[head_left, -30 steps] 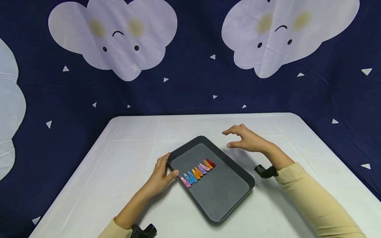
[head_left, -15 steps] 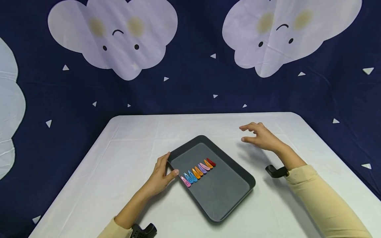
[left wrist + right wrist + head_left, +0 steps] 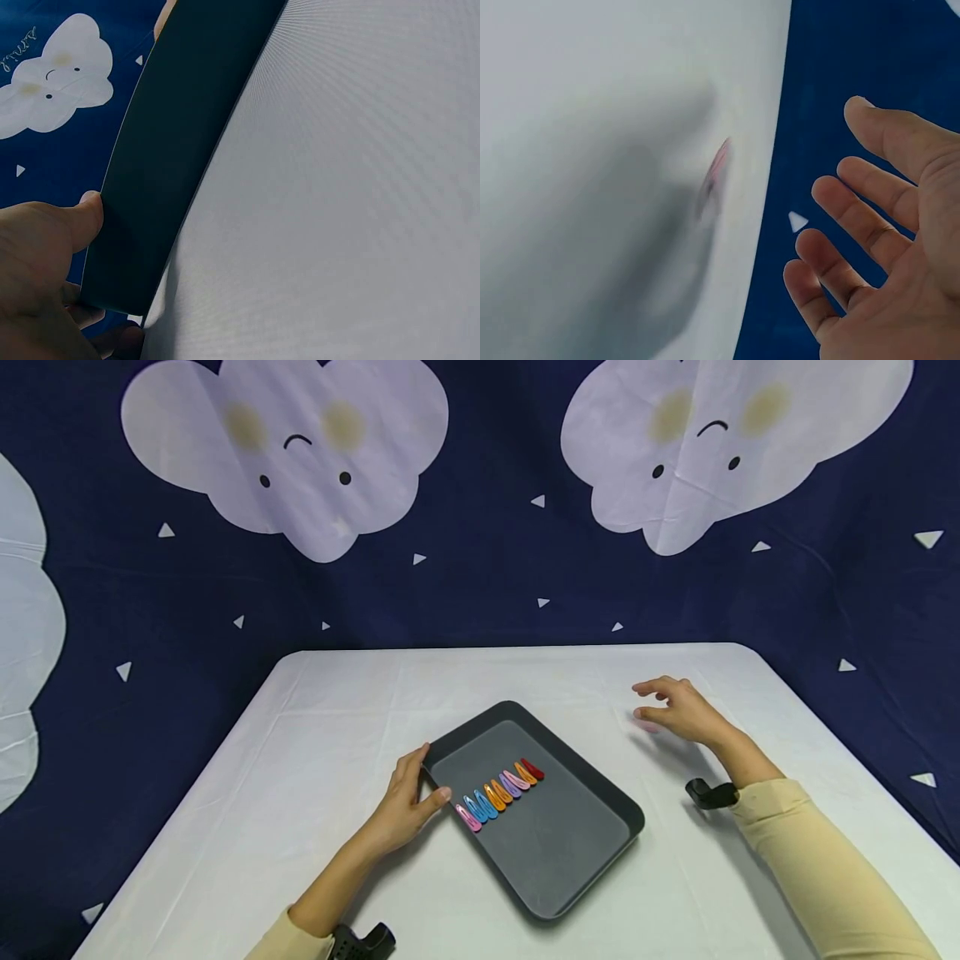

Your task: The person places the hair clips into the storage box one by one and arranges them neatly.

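A dark grey baking tray [image 3: 570, 860] lies at an angle on the table. Across its upper left part runs a slanting row of several snap hair clips [image 3: 497, 795], pink, blue, orange, purple and red. My left hand [image 3: 401, 806] grips the tray's left corner, thumb over the rim; the left wrist view shows the outer wall [image 3: 176, 142] beside the thumb. To the right of the tray, my right hand [image 3: 686, 714] hovers over the table with spread, bent fingers and holds nothing. A blurred pink hair clip [image 3: 716, 180] lies near it, mostly hidden below the thumb in the head view.
A white cloth covers the table [image 3: 360, 710], whose far corners are rounded. Behind it hangs a navy backdrop [image 3: 495, 577] with clouds and small triangles. Each wrist wears a black camera mount [image 3: 708, 794].
My right hand has moved right, away from the tray, and slightly down in the view. A bit of pink now shows under its thumb. The left hand, tray and row of clips stay put.
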{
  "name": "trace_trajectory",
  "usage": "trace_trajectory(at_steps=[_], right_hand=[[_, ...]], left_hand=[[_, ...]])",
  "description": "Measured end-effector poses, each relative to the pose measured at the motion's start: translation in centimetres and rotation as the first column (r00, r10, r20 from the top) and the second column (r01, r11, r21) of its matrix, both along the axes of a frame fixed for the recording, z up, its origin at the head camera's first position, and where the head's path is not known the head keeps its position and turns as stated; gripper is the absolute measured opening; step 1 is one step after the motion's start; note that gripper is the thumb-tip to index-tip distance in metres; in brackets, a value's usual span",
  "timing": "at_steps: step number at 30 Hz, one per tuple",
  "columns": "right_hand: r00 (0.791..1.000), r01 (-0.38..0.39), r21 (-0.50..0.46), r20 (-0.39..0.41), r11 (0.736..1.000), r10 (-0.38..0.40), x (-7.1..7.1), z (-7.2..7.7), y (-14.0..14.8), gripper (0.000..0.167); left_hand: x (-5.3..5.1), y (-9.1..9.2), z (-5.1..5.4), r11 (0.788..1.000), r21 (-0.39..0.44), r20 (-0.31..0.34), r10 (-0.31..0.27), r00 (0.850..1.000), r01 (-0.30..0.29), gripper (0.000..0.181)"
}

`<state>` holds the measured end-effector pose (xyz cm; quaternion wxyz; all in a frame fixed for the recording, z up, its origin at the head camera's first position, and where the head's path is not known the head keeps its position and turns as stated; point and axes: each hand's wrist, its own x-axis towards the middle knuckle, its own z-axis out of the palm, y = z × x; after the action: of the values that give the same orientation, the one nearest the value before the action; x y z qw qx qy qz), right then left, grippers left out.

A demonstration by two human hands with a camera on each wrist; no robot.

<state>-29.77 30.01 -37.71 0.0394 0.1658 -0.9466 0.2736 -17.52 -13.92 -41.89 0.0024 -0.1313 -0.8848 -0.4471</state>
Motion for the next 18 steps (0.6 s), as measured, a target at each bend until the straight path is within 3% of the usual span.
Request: trace_trajectory(at_steps=[5,12,18], right_hand=[[1.0,0.006,0.017,0.002,1.0,-0.006,-0.2,-0.6,1.0,0.044],[0.995,0.058,0.05,0.076,0.997,-0.062,-0.5,-1.4,2.2,0.044],[0.995,0.07,0.081,0.069,0.994,-0.076,-0.9,-2.0,3.1,0.043]], left_hand=[[0.0,0.0,0.0,1.0,0.007,0.0,0.001,1.0,-0.001,0.08],[-0.1,0.0,-0.1,1.0,0.006,-0.004,-0.001,1.0,0.001,0.08],[0.0,0.0,0.0,1.0,0.009,0.0,-0.001,1.0,0.001,0.08]])
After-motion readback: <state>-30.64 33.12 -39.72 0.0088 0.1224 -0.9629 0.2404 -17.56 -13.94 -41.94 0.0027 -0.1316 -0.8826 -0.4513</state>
